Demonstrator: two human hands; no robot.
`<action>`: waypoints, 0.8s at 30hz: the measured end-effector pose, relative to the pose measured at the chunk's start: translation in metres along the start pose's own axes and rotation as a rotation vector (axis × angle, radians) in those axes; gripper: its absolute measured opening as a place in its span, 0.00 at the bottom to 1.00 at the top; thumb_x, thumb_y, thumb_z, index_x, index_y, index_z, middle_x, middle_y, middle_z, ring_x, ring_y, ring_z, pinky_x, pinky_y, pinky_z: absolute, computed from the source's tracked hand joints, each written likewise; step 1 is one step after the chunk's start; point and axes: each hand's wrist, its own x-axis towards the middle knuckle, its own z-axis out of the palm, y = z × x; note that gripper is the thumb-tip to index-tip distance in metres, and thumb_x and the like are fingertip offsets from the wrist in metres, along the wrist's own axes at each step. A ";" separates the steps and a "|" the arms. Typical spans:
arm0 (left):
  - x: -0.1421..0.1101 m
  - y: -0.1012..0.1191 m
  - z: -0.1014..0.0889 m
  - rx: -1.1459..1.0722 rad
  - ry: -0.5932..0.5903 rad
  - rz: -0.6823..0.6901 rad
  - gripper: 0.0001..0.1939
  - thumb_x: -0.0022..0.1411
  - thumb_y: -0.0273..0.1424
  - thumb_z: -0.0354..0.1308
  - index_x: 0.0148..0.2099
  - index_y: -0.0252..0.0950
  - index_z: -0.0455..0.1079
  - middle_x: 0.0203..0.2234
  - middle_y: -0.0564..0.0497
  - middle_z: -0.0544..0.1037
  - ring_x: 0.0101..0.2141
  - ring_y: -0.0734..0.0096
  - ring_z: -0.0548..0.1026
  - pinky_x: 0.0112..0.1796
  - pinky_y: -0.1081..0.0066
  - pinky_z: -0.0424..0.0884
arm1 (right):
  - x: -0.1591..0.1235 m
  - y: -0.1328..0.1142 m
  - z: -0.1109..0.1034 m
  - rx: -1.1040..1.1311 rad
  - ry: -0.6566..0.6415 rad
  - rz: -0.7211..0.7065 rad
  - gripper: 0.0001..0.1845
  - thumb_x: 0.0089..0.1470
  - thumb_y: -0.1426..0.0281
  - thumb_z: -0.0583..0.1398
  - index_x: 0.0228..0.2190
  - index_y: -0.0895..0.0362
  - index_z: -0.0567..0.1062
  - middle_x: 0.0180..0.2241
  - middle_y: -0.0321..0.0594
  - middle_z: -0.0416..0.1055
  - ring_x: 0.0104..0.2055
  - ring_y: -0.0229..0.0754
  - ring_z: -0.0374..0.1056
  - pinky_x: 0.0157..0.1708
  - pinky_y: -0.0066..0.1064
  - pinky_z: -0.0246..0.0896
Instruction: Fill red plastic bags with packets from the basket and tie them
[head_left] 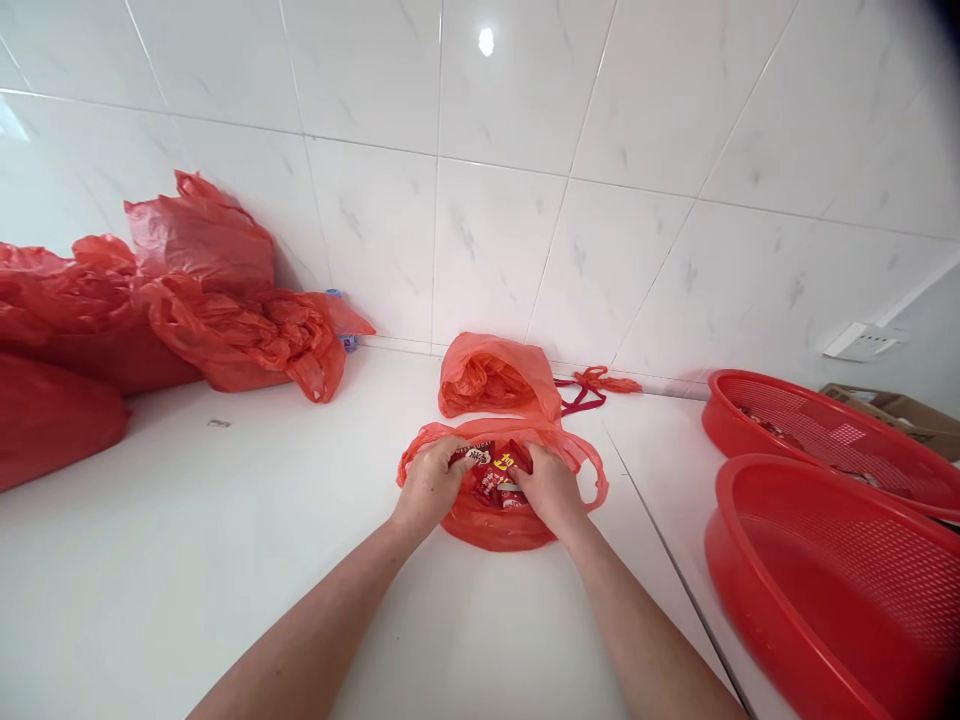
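An orange-red plastic bag (499,532) lies open on the white table, with several small printed packets inside its mouth. My left hand (435,478) reaches in from the left, thumb and fingers closed on a dark red packet (480,455) with white lettering. From the right, my right hand (549,485) pinches a bright red packet (504,461) with yellow characters. More red packets (513,497) show between the hands, partly covered by the fingers. The bag's loose handle (598,480) sticks out beyond my right wrist.
Behind the bag stands another orange-red bag (499,375) against the tiled wall, beside red strips (600,382). Several filled red bags (217,240) crowd the left. Two red perforated baskets (780,590) stand at the right, near a cardboard box (896,420). A small scrap (219,424) lies left.
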 end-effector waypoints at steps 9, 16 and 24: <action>-0.005 -0.003 0.004 -0.022 0.025 -0.058 0.06 0.56 0.30 0.51 0.35 0.42 0.69 0.29 0.55 0.77 0.31 0.68 0.73 0.31 0.69 0.66 | -0.002 -0.003 -0.009 0.440 0.111 0.086 0.08 0.48 0.66 0.58 0.33 0.54 0.68 0.33 0.37 0.71 0.35 0.44 0.67 0.37 0.36 0.62; -0.005 -0.001 0.006 -0.272 0.023 -0.175 0.12 0.59 0.36 0.51 0.47 0.44 0.64 0.28 0.55 0.75 0.30 0.67 0.73 0.33 0.66 0.69 | -0.009 -0.007 -0.011 0.867 0.053 0.099 0.14 0.50 0.63 0.59 0.39 0.53 0.67 0.40 0.38 0.72 0.41 0.44 0.68 0.41 0.38 0.64; -0.010 0.008 0.007 -0.746 -0.187 -0.115 0.24 0.57 0.41 0.56 0.55 0.41 0.62 0.43 0.48 0.76 0.42 0.61 0.75 0.42 0.62 0.72 | -0.018 -0.024 -0.009 0.900 -0.130 0.052 0.14 0.47 0.62 0.62 0.36 0.54 0.68 0.35 0.37 0.73 0.37 0.44 0.70 0.36 0.35 0.66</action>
